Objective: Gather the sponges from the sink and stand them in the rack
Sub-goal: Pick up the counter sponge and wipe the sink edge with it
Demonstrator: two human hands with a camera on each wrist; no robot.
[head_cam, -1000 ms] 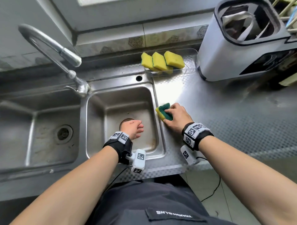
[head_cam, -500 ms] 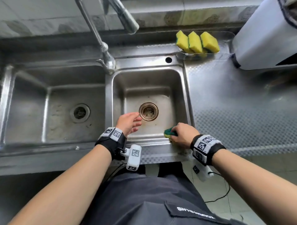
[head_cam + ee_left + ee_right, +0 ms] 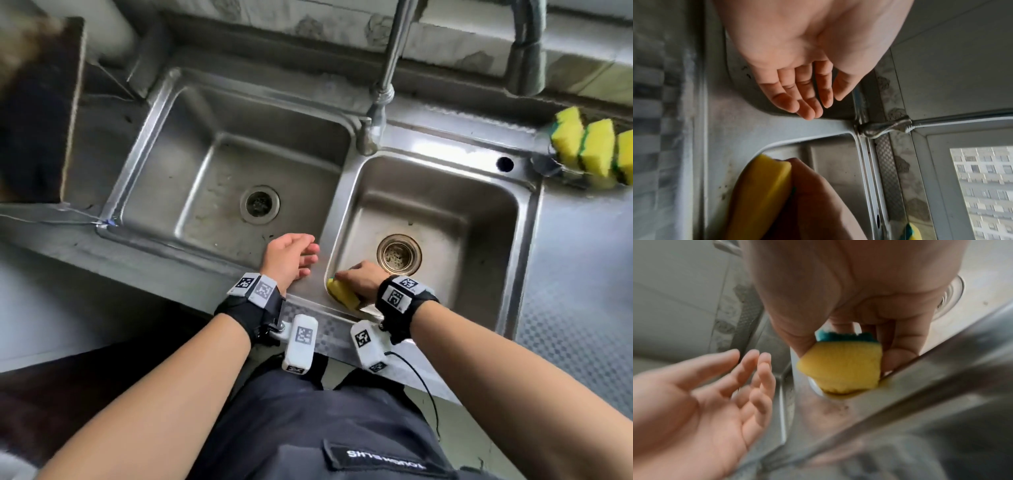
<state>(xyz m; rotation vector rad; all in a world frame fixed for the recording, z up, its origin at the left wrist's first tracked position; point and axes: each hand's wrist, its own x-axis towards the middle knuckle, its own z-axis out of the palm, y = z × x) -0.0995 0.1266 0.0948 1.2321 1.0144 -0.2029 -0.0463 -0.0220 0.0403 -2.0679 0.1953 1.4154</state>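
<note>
My right hand (image 3: 359, 279) grips a yellow sponge with a green scrub side (image 3: 342, 296) at the near left corner of the right sink basin (image 3: 493, 240). The right wrist view shows fingers and thumb curled round the sponge (image 3: 842, 368), which touches the steel wall. My left hand (image 3: 291, 260) hovers open and holds nothing over the divider between the two basins, with straight fingers (image 3: 807, 100). Three more yellow sponges (image 3: 596, 150) stand on edge in a clear rack (image 3: 548, 164) at the far right of the counter.
The tap (image 3: 383, 85) rises behind the divider. The left basin (image 3: 205, 171) has a drain (image 3: 259, 204); the right basin has a brass drain (image 3: 399, 254). A dark board (image 3: 34, 109) stands at the far left. Textured steel counter (image 3: 582, 274) lies to the right.
My right hand carried the sponge from the counter beside the basin's right rim to the near left corner of the right basin. My left hand shifted left to the divider. The view panned left.
</note>
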